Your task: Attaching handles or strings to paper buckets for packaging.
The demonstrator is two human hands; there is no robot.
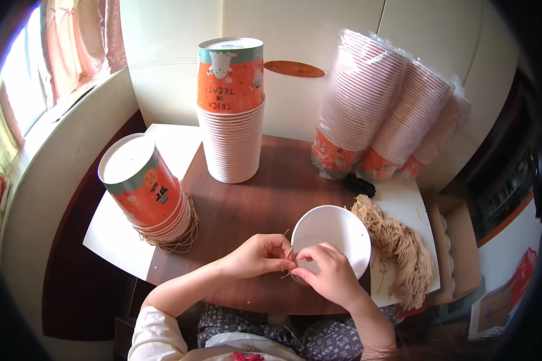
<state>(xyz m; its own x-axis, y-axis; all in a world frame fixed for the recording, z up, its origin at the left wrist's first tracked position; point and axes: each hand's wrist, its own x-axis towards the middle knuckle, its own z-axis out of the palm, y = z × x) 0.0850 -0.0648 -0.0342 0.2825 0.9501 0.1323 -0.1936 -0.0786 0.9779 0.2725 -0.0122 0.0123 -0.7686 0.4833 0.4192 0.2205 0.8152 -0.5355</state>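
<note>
A white-lined paper bucket (342, 231) lies in front of me, its open mouth facing up toward me. At its left rim, my left hand (260, 256) pinches a thin tan string (285, 276), thumb against forefinger. My right hand (332, 275) reaches over the near rim, thumb and fingertips pinched on the same string close to the left fingertips. Short string ends poke out above and below the fingers. The fingers partly hide the point where string and rim meet, so whether it is knotted cannot be made out.
A thick bundle of tan strings (403, 256) lies right of the bucket. Upside-down bucket stacks stand at the back (230, 141) and left (144, 180), the left one with string loops round its base. Plastic-wrapped stacks (367, 84) lean at back right, near a black object (359, 186).
</note>
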